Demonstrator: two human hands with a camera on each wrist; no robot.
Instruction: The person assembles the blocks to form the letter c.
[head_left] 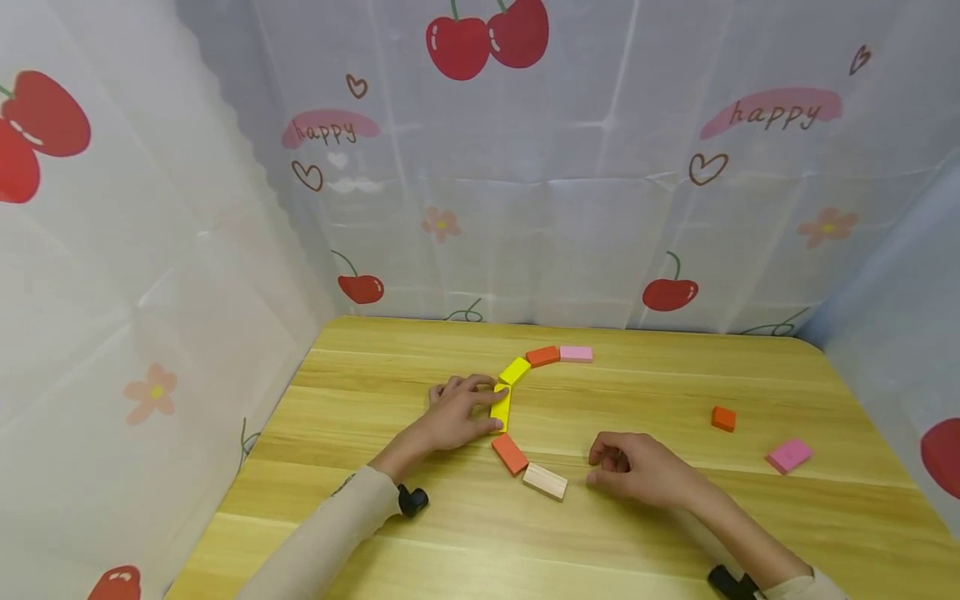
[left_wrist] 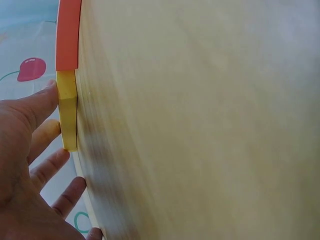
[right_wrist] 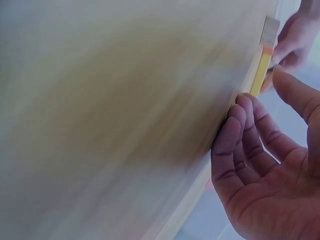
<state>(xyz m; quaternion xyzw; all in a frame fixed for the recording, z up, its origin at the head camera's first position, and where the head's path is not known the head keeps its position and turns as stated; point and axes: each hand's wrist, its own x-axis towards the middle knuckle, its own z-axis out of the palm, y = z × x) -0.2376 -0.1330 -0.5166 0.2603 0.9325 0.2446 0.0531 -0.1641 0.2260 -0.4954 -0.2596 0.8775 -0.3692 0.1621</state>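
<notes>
My left hand [head_left: 457, 414] rests its thumb and index finger on a yellow block [head_left: 501, 408], near its two ends. In the left wrist view that yellow block [left_wrist: 68, 110] meets a red block [left_wrist: 68, 35], and the fingers are spread and fairly straight. Touching or close to the held-down block's near end lies an orange-red block [head_left: 510, 455], followed by a plain wood block [head_left: 545, 482]. My right hand [head_left: 641, 468] is just right of the wood block, fingers loosely bent, holding nothing.
The curved row continues at the far side with a second yellow block [head_left: 514, 371], a red block [head_left: 543, 357] and a pink block [head_left: 576, 354]. At the right lie an orange block [head_left: 723, 418] and another pink block [head_left: 789, 456]. Printed curtains surround the wooden table [head_left: 360, 358].
</notes>
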